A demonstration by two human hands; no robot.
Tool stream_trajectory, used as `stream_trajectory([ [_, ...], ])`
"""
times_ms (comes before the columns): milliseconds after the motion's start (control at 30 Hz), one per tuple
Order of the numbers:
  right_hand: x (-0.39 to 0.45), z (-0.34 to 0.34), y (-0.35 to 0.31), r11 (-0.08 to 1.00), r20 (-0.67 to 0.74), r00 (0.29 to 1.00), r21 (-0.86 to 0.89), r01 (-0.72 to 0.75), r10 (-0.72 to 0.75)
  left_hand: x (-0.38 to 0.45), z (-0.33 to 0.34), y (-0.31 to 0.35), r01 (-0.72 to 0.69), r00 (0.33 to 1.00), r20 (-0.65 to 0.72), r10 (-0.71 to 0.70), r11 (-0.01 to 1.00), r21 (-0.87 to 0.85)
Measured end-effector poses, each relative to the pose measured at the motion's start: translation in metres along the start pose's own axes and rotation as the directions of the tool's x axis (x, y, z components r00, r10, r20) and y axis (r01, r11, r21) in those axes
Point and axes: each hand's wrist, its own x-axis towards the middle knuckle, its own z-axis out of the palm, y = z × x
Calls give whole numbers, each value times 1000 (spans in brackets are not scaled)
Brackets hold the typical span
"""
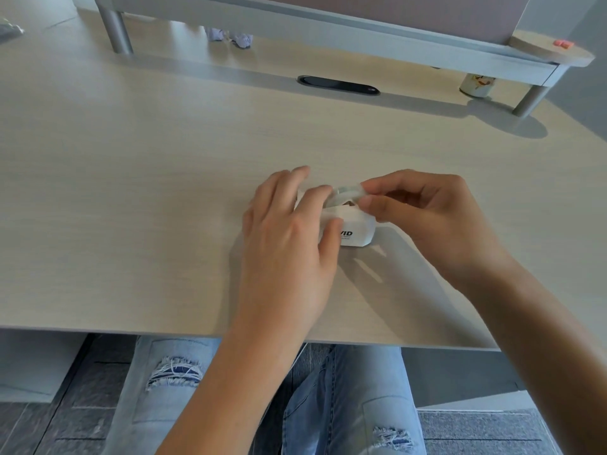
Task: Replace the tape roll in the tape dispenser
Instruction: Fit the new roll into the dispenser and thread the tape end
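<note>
Far L, top corner: a grey object (10, 31), cut off by the frame, can't tell what it is. Pale wood desk (147, 178) fills most of the view, w/ a raised shelf (328, 37) on round grey legs along the back and a dark oval cable slot (338, 85) just in front of it.

Mid-desk: left hand (289, 238) wraps the white tape dispenser (356, 229) from its L side, fingers over the top, thumb on the near face, partly covering black lettering. Dispenser sits on the desk.

Clear tape roll (348, 192) sits at the top of the dispenser, seated or not can't tell. Right hand (427, 215) pinches the roll's R edge btwn thumb & forefinger, other fingers curled.

Far R, under the shelf: a small printed can (477, 85). On the shelf's round end, a small orange item (562, 44).
</note>
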Motion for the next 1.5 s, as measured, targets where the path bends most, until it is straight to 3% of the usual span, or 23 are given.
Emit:
stream_trajectory([
  [300,-1,3,13,950,5,999,308,-46,47,30,1,1,82,995,80,-67,977,-199],
  [500,4,-1,11,990,-8,990,24,138,-138,29,1,0,77,996,63,-67,979,-187],
  [667,10,-8,-7,914,143,955,-283,290,-258,16,-3,1,140,989,66,-130,976,-169],
  [933,25,-15,-41,782,322,931,-531,327,-170,0,-7,-4,282,958,97,-269,947,-152],
  [1100,32,-14,-58,689,408,904,-618,379,-130,3,-9,-3,269,962,78,-261,956,-117],
  [1233,29,-11,-57,661,395,903,-633,403,-171,2,-10,-3,265,963,88,-255,957,-118],
  [1400,22,-9,-40,775,292,929,-523,354,-228,2,-11,-4,275,960,85,-265,950,-145],
  [1500,24,-9,-40,789,302,933,-517,333,-196,2,-9,-6,275,961,87,-264,950,-150],
])
